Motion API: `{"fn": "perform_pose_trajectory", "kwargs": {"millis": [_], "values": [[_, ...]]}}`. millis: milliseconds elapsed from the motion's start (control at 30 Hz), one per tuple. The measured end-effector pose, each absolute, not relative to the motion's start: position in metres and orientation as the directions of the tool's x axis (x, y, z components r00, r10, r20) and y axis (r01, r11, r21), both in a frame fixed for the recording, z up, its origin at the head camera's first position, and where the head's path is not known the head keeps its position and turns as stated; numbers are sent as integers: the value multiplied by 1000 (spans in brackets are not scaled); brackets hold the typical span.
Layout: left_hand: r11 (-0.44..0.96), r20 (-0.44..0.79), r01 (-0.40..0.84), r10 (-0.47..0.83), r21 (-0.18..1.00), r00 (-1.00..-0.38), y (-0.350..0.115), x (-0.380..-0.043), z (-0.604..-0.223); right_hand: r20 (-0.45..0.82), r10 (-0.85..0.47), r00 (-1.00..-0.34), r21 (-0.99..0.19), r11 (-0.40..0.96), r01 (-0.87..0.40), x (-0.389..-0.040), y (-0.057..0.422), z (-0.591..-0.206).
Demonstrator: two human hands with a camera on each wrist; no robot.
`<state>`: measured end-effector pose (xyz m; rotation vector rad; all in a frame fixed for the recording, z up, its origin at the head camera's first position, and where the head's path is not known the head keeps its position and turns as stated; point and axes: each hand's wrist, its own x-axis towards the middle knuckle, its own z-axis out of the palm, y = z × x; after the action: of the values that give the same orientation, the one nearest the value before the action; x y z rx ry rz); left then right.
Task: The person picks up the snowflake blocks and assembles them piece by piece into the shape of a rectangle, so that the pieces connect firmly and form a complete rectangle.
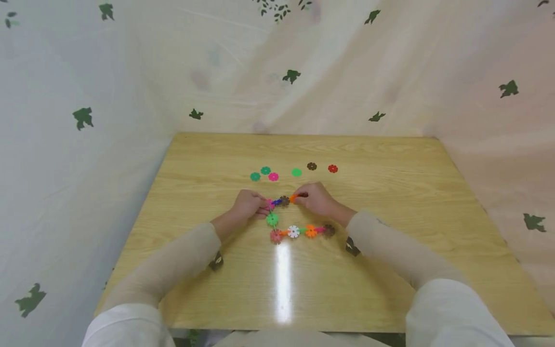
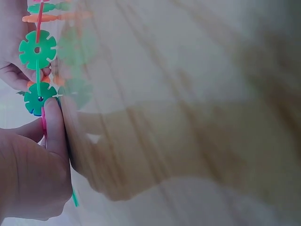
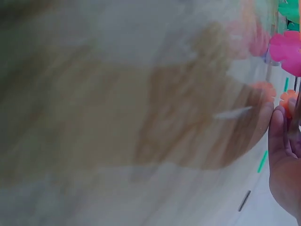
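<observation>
A chain of notched plastic interlocking discs lies on the wooden table in a bent shape, open to the right. My left hand [image 1: 248, 204] pinches the pink disc [image 1: 270, 205] at its upper left corner. From there a blue disc [image 1: 277, 202] and a brown disc [image 1: 284, 201] run right to an orange disc [image 1: 293, 198], which my right hand [image 1: 318, 199] pinches between thumb and fingers. Below the left hand come a green disc [image 1: 272, 219] and a coral disc [image 1: 276, 236]. The lower row continues through a white disc [image 1: 293, 232] to a dark brown disc [image 1: 329, 230].
Several loose discs lie beyond the hands: two teal ones, a pink disc [image 1: 273, 177], a light green disc [image 1: 297, 172], a brown disc [image 1: 311, 166] and a red disc [image 1: 333, 168]. Patterned cloth [image 1: 243, 72] hangs round the back and sides of the table [image 1: 390, 159].
</observation>
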<state>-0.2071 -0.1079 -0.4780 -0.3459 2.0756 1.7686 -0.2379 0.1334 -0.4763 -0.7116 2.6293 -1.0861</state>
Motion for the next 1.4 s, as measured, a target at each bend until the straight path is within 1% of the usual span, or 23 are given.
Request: {"fn": "perform_pose_trajectory", "kwargs": {"millis": [300, 533, 767, 833, 900, 967, 1033, 1100, 1200, 1300, 1400], "values": [[150, -455, -443, 58, 884, -889, -106, -206, -478, 0, -543, -840, -676, 619, -400, -236, 135, -473], [154, -455, -443, 52, 883, -889, -101, -205, -476, 16, -550, -835, -668, 615, -418, -234, 137, -475], [176, -402, -391, 34, 903, -915, -96, -212, -473, 30, -552, -833, -679, 600, -422, -244, 139, -475], [188, -407, -395, 32, 899, -913, -96, -213, -474, 2, -560, -829, -679, 608, -412, -245, 139, -473], [192, -415, -401, 43, 896, -909, -95, -212, -474, -52, -572, -818, -677, 623, -393, -246, 141, -472], [193, -418, -401, 56, 895, -907, -96, -214, -476, -108, -600, -793, -671, 632, -387, -251, 144, -468], [195, -418, -397, 75, 897, -905, -96, -215, -476, -172, -628, -759, -694, 624, -359, -260, 148, -463], [204, -422, -398, 86, 894, -902, -95, -217, -476, -219, -630, -745, -706, 629, -326, -272, 150, -456], [230, -437, -408, 89, 883, -895, -96, -217, -474, -246, -568, -786, -692, 670, -267, -292, 147, -457], [249, -438, -407, 83, 879, -895, -97, -216, -472, -190, -513, -837, -584, 744, -324, -309, 139, -466], [250, -439, -409, 79, 878, -895, -97, -216, -474, -159, -508, -847, -485, 787, -381, -317, 134, -470]]}}
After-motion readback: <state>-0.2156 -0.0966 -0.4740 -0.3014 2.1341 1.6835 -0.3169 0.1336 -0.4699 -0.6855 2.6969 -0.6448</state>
